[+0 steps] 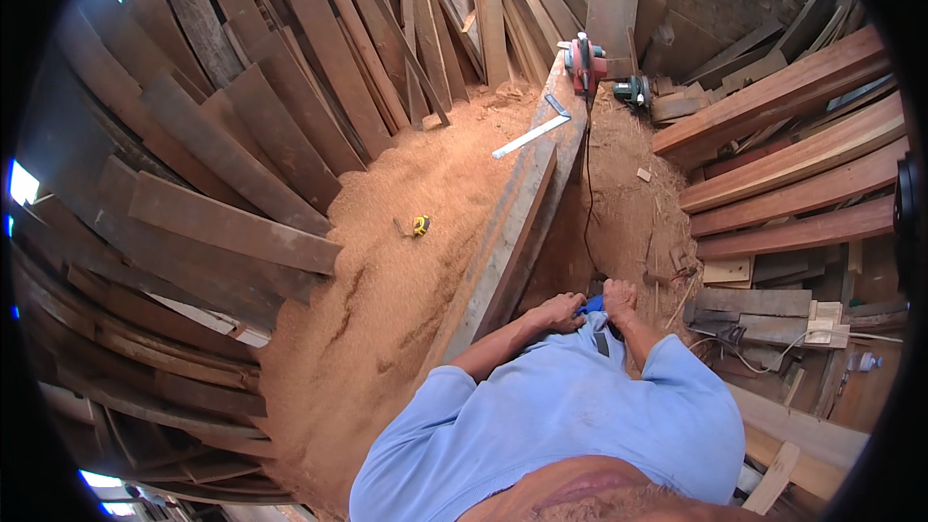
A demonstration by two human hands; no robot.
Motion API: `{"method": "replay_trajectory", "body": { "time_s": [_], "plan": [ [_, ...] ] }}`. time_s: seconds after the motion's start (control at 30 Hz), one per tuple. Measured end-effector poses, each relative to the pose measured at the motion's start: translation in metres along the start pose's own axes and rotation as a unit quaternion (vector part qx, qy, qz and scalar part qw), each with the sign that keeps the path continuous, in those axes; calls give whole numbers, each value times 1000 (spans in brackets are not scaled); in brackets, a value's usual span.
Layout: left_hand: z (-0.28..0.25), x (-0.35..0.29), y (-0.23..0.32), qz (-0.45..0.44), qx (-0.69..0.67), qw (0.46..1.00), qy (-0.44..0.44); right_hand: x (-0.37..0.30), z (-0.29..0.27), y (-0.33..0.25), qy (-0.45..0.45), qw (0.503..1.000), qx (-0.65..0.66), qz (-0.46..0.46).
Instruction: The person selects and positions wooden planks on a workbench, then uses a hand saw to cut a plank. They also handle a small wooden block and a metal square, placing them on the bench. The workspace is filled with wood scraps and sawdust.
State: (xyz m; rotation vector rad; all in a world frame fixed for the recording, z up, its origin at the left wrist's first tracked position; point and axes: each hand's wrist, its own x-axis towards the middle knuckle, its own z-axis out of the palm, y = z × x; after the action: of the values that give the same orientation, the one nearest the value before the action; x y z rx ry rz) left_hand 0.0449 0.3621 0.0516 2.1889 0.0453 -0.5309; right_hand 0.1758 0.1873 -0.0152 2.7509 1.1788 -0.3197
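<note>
My left hand (559, 312) and my right hand (620, 299) are close together in front of my waist, by the hem of my light blue shirt. Between them is a bunched piece of bright blue cloth (591, 305). The fingers of my left hand curl onto this cloth. My right hand is closed beside it; what lies inside its fingers is hidden. A small dark object (596, 286) shows by the right knuckles, too unclear to name. To the left runs a long wooden beam (503, 251), with a square (532, 136) with a blue handle lying across its far part.
A red power tool (586, 66) rests on the beam's far end, its black cord (589, 195) trailing toward me. Beside it is a green power tool (633, 90). A yellow tape measure (420, 225) lies on sawdust (377, 280). Planks (232, 222) lean left; reddish beams (793, 155) are stacked right.
</note>
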Motion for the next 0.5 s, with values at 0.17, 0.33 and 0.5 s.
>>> {"method": "replay_trajectory", "body": {
  "time_s": [0.17, 0.33, 0.5],
  "plan": [
    [20, 2, -11, 35, 4, 999, -32, -9, 40, 17, -176, 968, 177, 0],
    [-3, -8, -6, 3, 20, 996, -81, 11, 44, 36, -234, 921, 252, -184],
    [-17, -13, -3, 3, 9, 997, -72, 14, 26, 34, -265, 916, 233, -192]
  ]
}}
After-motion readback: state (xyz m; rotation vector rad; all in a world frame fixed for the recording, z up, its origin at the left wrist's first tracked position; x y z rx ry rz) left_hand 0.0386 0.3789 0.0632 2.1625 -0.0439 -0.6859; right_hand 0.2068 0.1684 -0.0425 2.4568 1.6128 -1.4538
